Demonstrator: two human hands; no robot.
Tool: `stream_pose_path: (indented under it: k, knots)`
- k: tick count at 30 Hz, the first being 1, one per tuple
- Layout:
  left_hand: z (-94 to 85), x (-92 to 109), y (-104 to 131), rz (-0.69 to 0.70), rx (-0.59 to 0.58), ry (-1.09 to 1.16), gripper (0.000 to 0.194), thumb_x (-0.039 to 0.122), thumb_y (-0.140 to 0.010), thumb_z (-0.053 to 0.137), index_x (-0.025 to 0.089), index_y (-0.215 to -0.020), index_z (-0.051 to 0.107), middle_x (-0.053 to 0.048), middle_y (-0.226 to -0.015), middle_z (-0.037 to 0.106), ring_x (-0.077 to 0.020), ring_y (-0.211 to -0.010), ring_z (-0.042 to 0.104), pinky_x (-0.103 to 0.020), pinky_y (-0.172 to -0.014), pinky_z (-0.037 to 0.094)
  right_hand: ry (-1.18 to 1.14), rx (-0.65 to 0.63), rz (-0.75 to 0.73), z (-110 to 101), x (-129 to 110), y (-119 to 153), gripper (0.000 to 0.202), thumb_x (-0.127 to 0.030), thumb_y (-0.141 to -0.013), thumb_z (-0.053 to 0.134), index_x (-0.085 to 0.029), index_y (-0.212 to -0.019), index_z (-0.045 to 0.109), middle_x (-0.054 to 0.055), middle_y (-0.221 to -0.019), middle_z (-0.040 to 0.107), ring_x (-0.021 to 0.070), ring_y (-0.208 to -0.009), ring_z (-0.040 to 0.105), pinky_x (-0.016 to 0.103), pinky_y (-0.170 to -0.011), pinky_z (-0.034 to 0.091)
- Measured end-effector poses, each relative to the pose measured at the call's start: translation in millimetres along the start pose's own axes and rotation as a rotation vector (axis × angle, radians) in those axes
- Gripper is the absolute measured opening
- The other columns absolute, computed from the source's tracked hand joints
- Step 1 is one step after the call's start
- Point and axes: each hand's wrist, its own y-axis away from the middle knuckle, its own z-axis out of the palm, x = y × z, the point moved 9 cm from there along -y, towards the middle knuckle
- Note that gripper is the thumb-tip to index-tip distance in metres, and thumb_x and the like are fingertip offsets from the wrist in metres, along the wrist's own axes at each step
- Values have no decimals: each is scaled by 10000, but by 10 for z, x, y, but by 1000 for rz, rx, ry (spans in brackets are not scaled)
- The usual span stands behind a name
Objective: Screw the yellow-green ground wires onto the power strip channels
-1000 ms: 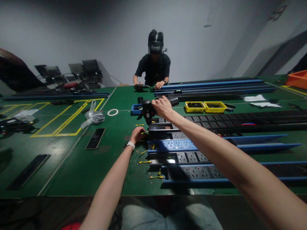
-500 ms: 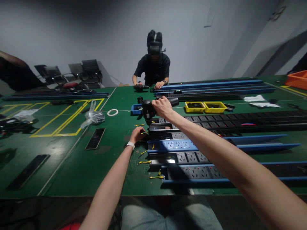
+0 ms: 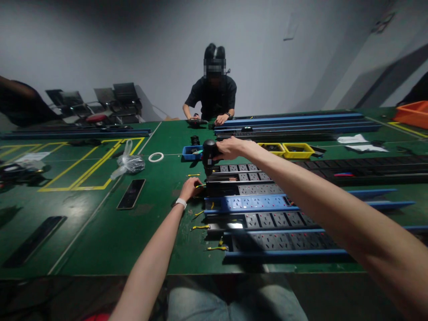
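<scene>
- Head view: we look over a green table (image 3: 127,232), long socket strips lying across its middle and right, the nearest by the near edge.
- Right hand (image 3: 230,148) is clamped around a black power driver (image 3: 210,154), its body roughly upright and nose down.
- Driver sits over the left ends of the far black strips in the near group; whether the tip touches, we cannot tell.
- Left hand (image 3: 191,189), white band (image 3: 181,203) at the wrist, has fingertips together on a short yellow-green wire (image 3: 199,185), just below the driver, at a black strip (image 3: 222,191).
- Toward the near edge from that strip we note a blue strip (image 3: 254,203), then two more strips. More yellow wire ends poke out leftward.
- Beyond the driver, toward the far edge: blue bin (image 3: 191,158); right of it, two yellow bins (image 3: 298,155) side by side, partly behind the right arm.
- Left part of the table: clear plastic bag (image 3: 133,165), white ring (image 3: 155,160), one phone (image 3: 131,194); another dark phone-like slab (image 3: 35,240) nearer the near-left corner.
- Far edge: we see a co-worker (image 3: 214,96), one hand at a second driver (image 3: 198,121).
- Far-right corner: orange crate (image 3: 414,115).
</scene>
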Motion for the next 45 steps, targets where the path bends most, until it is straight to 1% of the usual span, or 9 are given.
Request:
stream_pose_path:
  k: [4,8,12,15,24,31,37,42,45]
  knots:
    - [7,-10,-6,-1,-9,-3,84,193,-754,751,187,-799,679,-37,-851,682,-182,-815,592,-269,-711,422,53,77,-26,-25,-95,94,520,-509,-949,469,-103,-1268,523,165,-1139,692,253,-955,667,330,-719,405]
    - [5,-4,-11,8,-15,-10,88,201,-756,749,188,-795,671,-31,-845,679,-174,-805,587,-265,-713,426,124,150,-51,-75,-261,110,537,-483,-916,511,-84,-1275,517,172,-1088,694,266,-932,659,346,-740,395]
    - [-7,18,-5,23,-9,-18,83,205,-761,741,190,-792,665,-27,-831,675,-173,-800,584,-268,-719,428,202,217,-32,-101,-377,89,573,-225,-805,594,-53,-1334,454,169,-1051,690,272,-922,655,358,-767,370]
    - [-10,31,0,40,-6,-24,78,214,-769,736,188,-789,665,-33,-820,672,-174,-800,585,-270,-725,428,235,262,-7,-102,-416,72,509,-141,-781,547,-47,-1277,476,157,-1003,693,269,-900,657,363,-775,346]
    - [10,11,-1,71,-7,-21,87,243,-784,736,191,-803,669,-39,-838,681,-174,-815,594,-275,-747,432,253,292,24,-138,-396,41,468,-139,-744,572,-67,-1201,501,133,-907,702,260,-862,664,340,-726,306]
    - [9,25,1,78,-4,-13,83,236,-789,729,183,-797,667,-44,-833,687,-172,-809,599,-276,-747,434,229,278,48,-156,-405,65,480,-115,-732,566,-68,-1206,506,144,-940,710,261,-894,667,340,-731,321]
    - [2,32,-7,71,2,-5,85,209,-777,737,186,-768,656,-31,-807,678,-165,-783,587,-273,-729,430,160,205,93,-159,-306,12,481,-247,-739,624,-80,-1184,548,162,-982,716,252,-866,680,326,-713,365]
    - [-1,22,-2,58,8,1,83,174,-769,732,191,-772,651,-21,-810,666,-159,-774,569,-261,-705,417,104,102,106,-119,-177,-14,466,-299,-758,643,-119,-1186,593,158,-1017,722,255,-887,686,315,-684,385]
    - [0,12,3,47,4,2,93,167,-758,741,190,-779,654,-19,-809,665,-160,-770,566,-259,-696,411,82,74,118,-110,-146,-5,429,-299,-771,628,-128,-1164,615,157,-1033,722,263,-908,687,331,-722,398]
